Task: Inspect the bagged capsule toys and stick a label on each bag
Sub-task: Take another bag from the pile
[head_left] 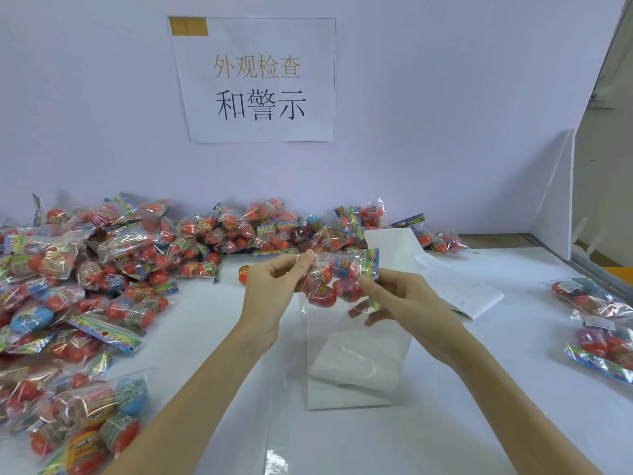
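Note:
A clear bag of red capsule toys (pixel 334 279) with a colourful header card hangs in the air over the middle of the white table (pixel 212 323). My left hand (pixel 274 289) pinches the bag's left edge with thumb and fingers. My right hand (pixel 394 298) grips its right side by the header card. A large heap of similar bags (pixel 85 289) covers the left side and the back of the table. A few more bags (pixel 596 323) lie at the right edge. Sheets of labels (pixel 459 286) lie behind my right hand.
A white block wrapped in clear film (pixel 356 368) stands just below the held bag. One loose orange capsule (pixel 244 271) lies near the back heap. A paper sign (pixel 257 80) hangs on the white back wall. A white side panel (pixel 558 207) stands at the right.

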The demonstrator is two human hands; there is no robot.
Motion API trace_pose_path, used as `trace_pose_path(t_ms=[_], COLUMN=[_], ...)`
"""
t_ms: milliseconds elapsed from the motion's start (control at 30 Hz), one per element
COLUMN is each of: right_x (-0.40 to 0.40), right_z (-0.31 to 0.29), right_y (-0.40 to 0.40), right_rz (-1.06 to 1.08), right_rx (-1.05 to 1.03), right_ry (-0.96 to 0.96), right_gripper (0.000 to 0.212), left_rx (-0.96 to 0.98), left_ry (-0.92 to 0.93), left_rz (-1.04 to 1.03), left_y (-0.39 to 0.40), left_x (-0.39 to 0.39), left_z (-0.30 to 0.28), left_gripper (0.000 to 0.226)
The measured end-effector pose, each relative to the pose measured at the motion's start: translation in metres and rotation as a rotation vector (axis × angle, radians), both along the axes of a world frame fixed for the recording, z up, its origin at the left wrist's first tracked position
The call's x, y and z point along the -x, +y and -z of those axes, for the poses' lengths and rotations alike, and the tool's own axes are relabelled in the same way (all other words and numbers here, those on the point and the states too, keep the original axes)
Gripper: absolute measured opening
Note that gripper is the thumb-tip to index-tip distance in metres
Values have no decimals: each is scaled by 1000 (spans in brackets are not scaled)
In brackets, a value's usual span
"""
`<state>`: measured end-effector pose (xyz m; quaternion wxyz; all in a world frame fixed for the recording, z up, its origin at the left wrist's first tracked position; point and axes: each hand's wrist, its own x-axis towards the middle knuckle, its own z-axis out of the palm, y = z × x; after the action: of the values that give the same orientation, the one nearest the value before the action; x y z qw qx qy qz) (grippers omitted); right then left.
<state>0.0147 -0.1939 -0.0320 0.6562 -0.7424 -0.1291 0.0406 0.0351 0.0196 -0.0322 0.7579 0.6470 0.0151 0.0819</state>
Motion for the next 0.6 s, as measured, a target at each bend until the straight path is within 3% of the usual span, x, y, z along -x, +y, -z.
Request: trace_pose_path(t_ms=[100, 167, 400, 600], right_x=[-3, -3, 0, 5], right_z=[6, 6, -3, -3], right_y=[1, -1, 2, 5], right_rz=[173, 218, 220, 2], right_rx=[-12, -47, -70, -230], right_ry=[-70, -76, -59, 168], right_gripper=[22, 20, 22, 53], left_rx=[-23, -63, 94, 129], left_ry=[39, 33, 42, -14], left_rz=[141, 193, 180, 66], left_y=[-5, -10, -8, -12], left_x=[2, 4, 6, 6], left_z=[1, 3, -3, 6], left_gripper=[39, 33, 17, 14])
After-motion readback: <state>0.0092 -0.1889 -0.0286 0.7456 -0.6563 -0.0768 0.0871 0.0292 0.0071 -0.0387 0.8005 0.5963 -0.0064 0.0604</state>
